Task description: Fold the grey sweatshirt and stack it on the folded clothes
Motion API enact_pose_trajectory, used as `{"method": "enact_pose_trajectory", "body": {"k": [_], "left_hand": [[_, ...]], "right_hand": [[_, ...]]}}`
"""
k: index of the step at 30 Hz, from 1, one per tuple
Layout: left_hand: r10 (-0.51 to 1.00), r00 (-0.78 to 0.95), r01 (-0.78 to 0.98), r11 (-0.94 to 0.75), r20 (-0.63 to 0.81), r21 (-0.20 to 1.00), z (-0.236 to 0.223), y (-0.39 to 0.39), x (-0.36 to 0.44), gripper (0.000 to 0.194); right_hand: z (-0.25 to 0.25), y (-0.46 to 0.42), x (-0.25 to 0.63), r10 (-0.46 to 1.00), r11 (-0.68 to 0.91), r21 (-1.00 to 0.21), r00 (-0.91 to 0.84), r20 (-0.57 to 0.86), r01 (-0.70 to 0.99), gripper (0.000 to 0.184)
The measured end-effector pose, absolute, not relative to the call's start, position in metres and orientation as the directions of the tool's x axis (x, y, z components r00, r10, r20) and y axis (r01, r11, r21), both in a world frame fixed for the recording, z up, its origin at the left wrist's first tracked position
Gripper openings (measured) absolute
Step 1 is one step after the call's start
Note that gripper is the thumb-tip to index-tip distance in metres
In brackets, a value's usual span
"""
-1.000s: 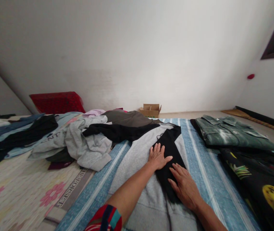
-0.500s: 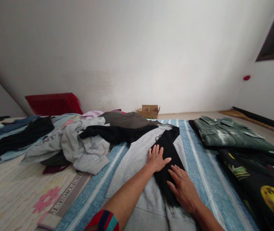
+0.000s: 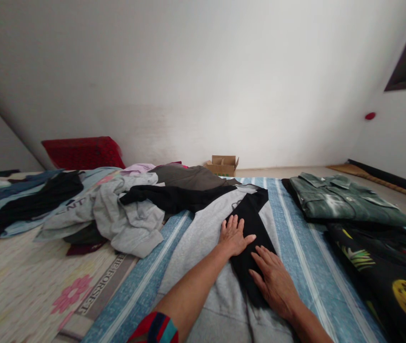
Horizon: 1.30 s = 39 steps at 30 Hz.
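Head view gave me a grey top with black sleeves (image 3: 203, 243) lying spread on a blue striped blanket (image 3: 297, 252), one black sleeve (image 3: 252, 221) laid lengthwise down its front. My left hand (image 3: 234, 236) sat flat at that sleeve's left edge, its fingers (image 3: 232, 226) close together and the thumb stretched apart toward the right. My right hand (image 3: 273, 283) pressed on the sleeve's lower part, its fingers (image 3: 262, 267) slightly spread. Neither hand was clamped on anything; both lay palm down. A striped red, navy and teal cuff (image 3: 154, 328) showed on the left forearm.

Past the top's other black sleeve (image 3: 174, 196), a crumpled grey sweatshirt (image 3: 127, 224) lay heaped beside a dark grey garment (image 3: 188, 176). To the right sat a folded green shirt (image 3: 345, 200) — just above a black printed garment (image 3: 370, 271) with a yellow motif. Further left, a pile of dark and blue clothes (image 3: 20, 197) lay on a floral mat (image 3: 27, 281). Against the far wall I could make out a red cushion (image 3: 81, 153) and a small cardboard box (image 3: 222, 166).
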<state>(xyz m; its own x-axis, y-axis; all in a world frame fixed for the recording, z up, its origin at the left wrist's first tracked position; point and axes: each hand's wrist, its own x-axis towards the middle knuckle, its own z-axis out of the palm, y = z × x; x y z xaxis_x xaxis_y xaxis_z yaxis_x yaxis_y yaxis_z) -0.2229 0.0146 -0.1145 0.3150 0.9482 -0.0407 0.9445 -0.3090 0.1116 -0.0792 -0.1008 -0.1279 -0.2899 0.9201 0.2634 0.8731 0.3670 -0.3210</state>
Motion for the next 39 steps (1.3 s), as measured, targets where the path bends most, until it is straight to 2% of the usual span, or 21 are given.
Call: {"method": "enact_pose_trajectory", "body": {"k": [17, 39], "left_hand": [[0.950, 0.307, 0.949, -0.301, -0.058, 0.093, -0.1078, 0.0132, -0.2206, 0.083], [0.951, 0.308, 0.949, -0.304, -0.039, 0.081, -0.1095, 0.0151, -0.2208, 0.083]], "right_hand": [[-0.1210, -0.0998, -0.0804, 0.936, 0.343, -0.357, -0.282, 0.212, 0.869, 0.045], [-0.1240, -0.0995, -0.0803, 0.928, 0.354, -0.365, -0.275, 0.251, 0.861, 0.045]]}}
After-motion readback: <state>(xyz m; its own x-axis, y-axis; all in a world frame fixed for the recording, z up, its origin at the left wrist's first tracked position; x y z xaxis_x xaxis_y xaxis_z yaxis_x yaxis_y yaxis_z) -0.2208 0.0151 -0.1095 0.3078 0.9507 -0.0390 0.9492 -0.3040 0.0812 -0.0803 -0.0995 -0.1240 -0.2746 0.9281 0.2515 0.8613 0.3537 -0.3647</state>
